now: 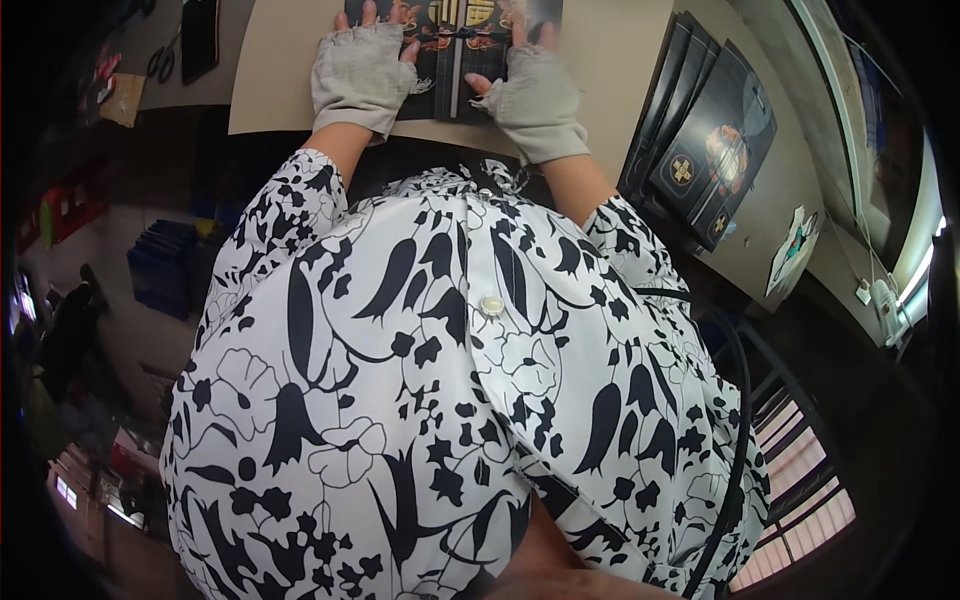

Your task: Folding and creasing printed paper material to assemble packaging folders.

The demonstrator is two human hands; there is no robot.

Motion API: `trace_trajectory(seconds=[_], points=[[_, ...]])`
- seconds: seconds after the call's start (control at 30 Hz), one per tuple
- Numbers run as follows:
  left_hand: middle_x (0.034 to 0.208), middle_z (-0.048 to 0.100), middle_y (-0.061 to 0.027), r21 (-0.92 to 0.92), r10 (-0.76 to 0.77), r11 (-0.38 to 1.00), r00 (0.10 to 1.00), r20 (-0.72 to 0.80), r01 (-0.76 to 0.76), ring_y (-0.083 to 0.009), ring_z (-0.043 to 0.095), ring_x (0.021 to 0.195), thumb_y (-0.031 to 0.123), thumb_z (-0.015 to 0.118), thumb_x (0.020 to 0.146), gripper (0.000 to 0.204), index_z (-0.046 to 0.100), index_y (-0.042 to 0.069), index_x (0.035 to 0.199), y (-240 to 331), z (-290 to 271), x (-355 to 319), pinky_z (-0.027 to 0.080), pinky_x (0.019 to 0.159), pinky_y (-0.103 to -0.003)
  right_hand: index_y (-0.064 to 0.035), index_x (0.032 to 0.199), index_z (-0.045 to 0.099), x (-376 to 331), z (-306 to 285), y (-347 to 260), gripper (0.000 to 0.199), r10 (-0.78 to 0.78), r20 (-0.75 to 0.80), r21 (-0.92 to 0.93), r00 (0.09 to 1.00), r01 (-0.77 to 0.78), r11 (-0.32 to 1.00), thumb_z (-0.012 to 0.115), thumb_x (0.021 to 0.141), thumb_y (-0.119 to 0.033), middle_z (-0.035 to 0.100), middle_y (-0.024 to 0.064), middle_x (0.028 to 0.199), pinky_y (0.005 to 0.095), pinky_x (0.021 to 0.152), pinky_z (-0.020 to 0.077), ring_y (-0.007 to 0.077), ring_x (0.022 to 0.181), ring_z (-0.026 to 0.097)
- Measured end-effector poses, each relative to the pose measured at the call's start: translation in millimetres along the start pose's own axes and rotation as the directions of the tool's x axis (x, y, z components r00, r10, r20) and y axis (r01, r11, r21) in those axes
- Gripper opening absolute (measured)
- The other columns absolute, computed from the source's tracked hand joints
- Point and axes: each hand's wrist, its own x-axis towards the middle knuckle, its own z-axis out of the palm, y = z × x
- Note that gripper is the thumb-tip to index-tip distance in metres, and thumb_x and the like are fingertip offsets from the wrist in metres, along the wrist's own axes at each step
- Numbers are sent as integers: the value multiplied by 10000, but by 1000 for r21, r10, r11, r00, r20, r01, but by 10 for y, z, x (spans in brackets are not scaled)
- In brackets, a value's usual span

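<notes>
A black printed card or folder [446,75] with a gold emblem and red-orange ornament lies at the top edge of the view, its upper part cut off. A pale strip runs down its middle. My left hand [362,75], in a grey fingerless glove, rests on its left side with fingers stretched out and thumb apart. On the right side lies my right hand [537,100], gloved alike and slightly blurred, its thumb pointing inward and fingers extended. Neither hand grips anything. Beneath the black piece is a large beige sheet [270,90].
To the right, several similar black printed folders [735,110] lie overlapped on the table. Past them sits a small white piece with coloured print [793,250]. Scissors [163,58] and a black phone-like slab [201,40] lie at the upper left. A blue stack [160,268] stands lower left.
</notes>
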Motion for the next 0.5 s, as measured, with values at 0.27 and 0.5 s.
trace_trajectory(seconds=[0.27, 0.5], points=[[1555, 497, -258, 27, -1, 1000, 1000, 16, 1, -448, 474, 1416, 439, 579, 983, 690, 458, 90, 1565, 14, 71, -15, 329, 1199, -547, -205, 1629, 376, -93, 24, 2, 979, -35, 102, -126, 994, 48, 991, 745, 820, -615, 220, 271, 1701, 710, 1220, 159, 453, 1586, 172], [1553, 493, -270, 2, 12, 1000, 999, 33, -12, -453, 488, 1402, 441, 593, 972, 691, 475, 88, 1554, 54, 60, 12, 339, 1192, -551, -147, 1496, 574, -200, -248, -381, 733, -295, 64, -339, 953, 299, 892, 760, 860, -460, 431, 209, 1608, 632, 1209, 295, 412, 1516, 364]])
